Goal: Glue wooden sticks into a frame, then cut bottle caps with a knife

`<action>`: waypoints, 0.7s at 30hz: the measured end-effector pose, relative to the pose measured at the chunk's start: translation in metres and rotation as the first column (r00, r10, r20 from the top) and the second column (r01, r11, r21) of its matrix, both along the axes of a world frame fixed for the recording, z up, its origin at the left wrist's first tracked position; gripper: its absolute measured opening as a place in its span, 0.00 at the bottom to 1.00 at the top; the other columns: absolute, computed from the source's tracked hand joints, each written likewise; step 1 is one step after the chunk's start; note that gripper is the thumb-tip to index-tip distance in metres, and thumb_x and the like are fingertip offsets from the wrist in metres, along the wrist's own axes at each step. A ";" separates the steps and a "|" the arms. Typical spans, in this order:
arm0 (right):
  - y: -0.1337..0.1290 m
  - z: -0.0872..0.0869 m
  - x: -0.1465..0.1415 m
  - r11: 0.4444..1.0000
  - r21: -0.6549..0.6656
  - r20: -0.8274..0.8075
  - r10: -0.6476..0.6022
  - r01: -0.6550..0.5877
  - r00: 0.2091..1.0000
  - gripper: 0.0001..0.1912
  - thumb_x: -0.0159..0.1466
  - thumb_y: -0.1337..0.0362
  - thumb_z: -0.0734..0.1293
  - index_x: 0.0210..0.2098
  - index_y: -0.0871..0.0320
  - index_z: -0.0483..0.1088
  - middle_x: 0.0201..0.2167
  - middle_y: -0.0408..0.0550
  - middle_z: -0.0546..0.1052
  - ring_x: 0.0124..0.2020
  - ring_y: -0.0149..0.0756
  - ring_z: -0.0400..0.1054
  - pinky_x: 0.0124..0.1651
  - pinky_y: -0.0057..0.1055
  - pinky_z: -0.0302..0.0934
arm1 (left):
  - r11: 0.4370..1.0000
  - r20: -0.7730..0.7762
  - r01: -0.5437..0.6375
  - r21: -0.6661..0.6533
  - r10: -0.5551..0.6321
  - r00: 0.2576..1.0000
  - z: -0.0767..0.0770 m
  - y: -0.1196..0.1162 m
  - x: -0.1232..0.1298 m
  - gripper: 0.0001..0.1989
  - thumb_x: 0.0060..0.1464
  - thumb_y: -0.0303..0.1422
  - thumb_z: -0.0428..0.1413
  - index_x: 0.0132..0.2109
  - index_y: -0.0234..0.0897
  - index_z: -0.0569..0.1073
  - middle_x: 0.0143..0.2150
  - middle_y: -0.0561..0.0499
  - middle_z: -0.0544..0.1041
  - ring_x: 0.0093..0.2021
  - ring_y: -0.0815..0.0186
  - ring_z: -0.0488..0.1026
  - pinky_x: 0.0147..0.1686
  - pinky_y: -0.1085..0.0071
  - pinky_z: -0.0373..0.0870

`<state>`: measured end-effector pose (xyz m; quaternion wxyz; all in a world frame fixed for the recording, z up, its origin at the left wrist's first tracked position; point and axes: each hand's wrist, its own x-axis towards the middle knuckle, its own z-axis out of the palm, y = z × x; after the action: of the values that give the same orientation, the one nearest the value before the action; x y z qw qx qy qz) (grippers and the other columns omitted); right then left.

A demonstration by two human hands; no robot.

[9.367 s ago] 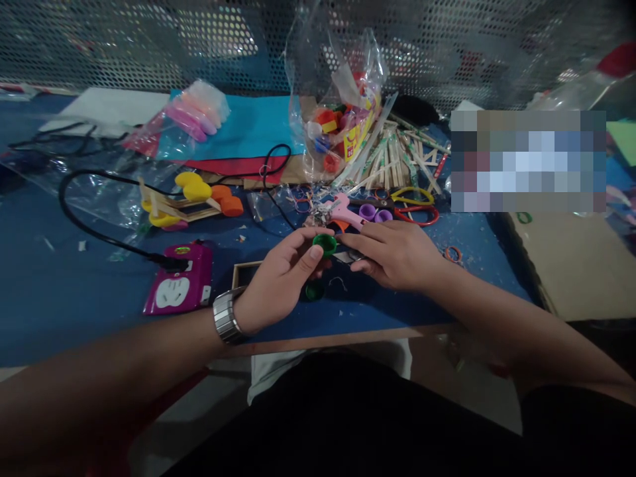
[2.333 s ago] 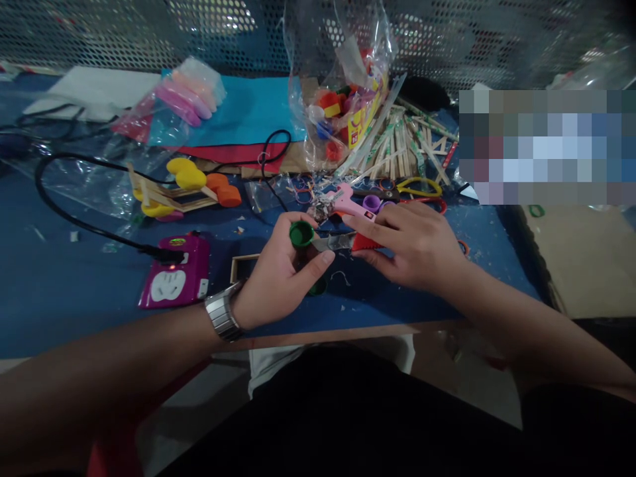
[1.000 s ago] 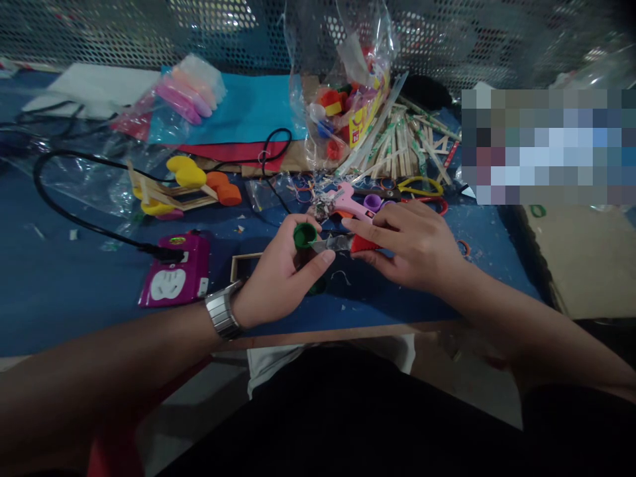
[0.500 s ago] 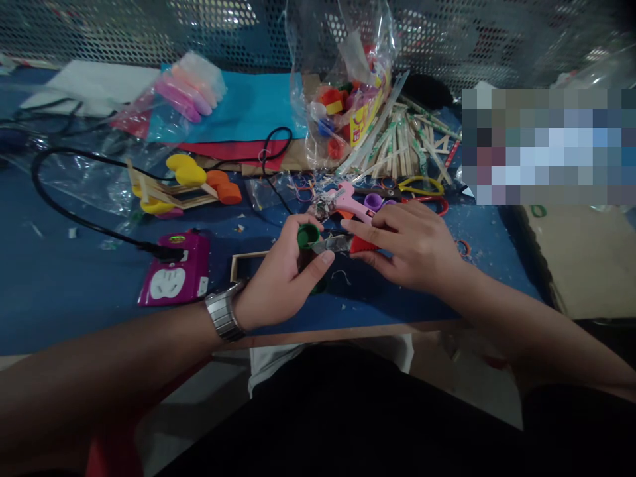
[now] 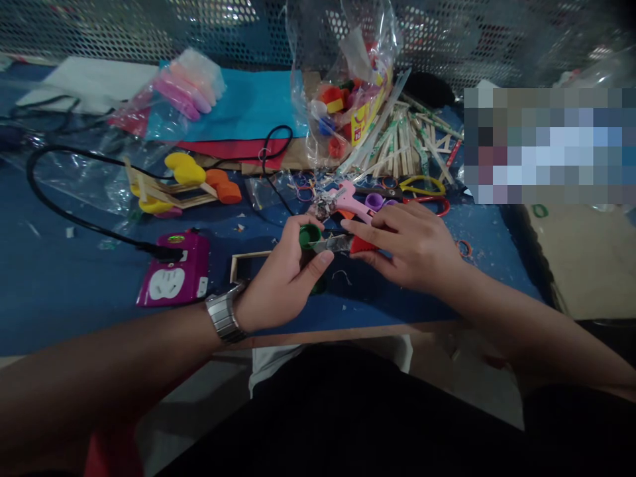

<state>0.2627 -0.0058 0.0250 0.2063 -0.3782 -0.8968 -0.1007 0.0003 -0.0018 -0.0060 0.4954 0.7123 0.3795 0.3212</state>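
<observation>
Near the table's front edge, my left hand (image 5: 281, 278) is closed on a small green cap (image 5: 310, 236), its round end showing between thumb and fingers. From the right, my right hand (image 5: 420, 248) grips the red handle (image 5: 362, 246) of a cutter. The cutter's metal blade (image 5: 335, 244) points left and its tip meets the cap. A second green piece (image 5: 319, 286) lies partly hidden below my left thumb. Behind the hands lies a pink glue gun (image 5: 348, 201). A thin wooden frame (image 5: 233, 267) rests left of my left hand, which covers part of it.
A purple power socket (image 5: 173, 268) with a black cable stands at the left. Behind it is a stick model with yellow wheels (image 5: 185, 169). Wooden sticks (image 5: 397, 146), scissors (image 5: 422, 185) and a plastic bag of caps (image 5: 338, 106) lie behind. Cardboard (image 5: 586, 258) is at the right.
</observation>
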 end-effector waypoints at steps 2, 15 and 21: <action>0.000 0.001 -0.001 1.000 -0.007 -0.003 -0.004 0.004 1.000 0.22 0.77 0.51 0.66 0.63 0.55 0.79 0.39 0.52 0.81 0.38 0.42 0.71 0.42 0.39 0.60 | 1.000 0.050 -0.009 -0.018 0.010 0.999 0.000 -0.001 0.001 0.18 0.73 0.45 0.56 0.60 0.44 0.61 0.39 0.52 0.65 0.31 0.67 0.66 0.27 0.68 0.64; 0.001 0.001 0.001 0.996 -0.084 -0.026 0.002 -0.004 1.000 0.28 0.77 0.46 0.64 0.64 0.60 0.76 0.47 0.57 0.83 0.44 0.47 0.75 0.45 0.42 0.63 | 0.998 0.182 0.036 -0.048 -0.027 0.983 0.000 -0.002 0.001 0.13 0.76 0.45 0.51 0.59 0.44 0.61 0.37 0.53 0.65 0.32 0.68 0.68 0.31 0.67 0.69; 0.002 0.002 0.002 0.997 -0.078 -0.052 0.014 -0.018 0.999 0.24 0.76 0.47 0.66 0.55 0.61 0.78 0.46 0.58 0.83 0.45 0.50 0.76 0.46 0.43 0.66 | 1.000 0.145 -0.006 -0.014 0.008 0.989 0.000 -0.002 0.003 0.16 0.73 0.40 0.57 0.59 0.46 0.59 0.41 0.51 0.68 0.31 0.69 0.66 0.28 0.69 0.70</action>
<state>0.2648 -0.0039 0.0267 0.2149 -0.3813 -0.8975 -0.0539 0.0032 -0.0035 -0.0061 0.5254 0.6822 0.3474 0.3713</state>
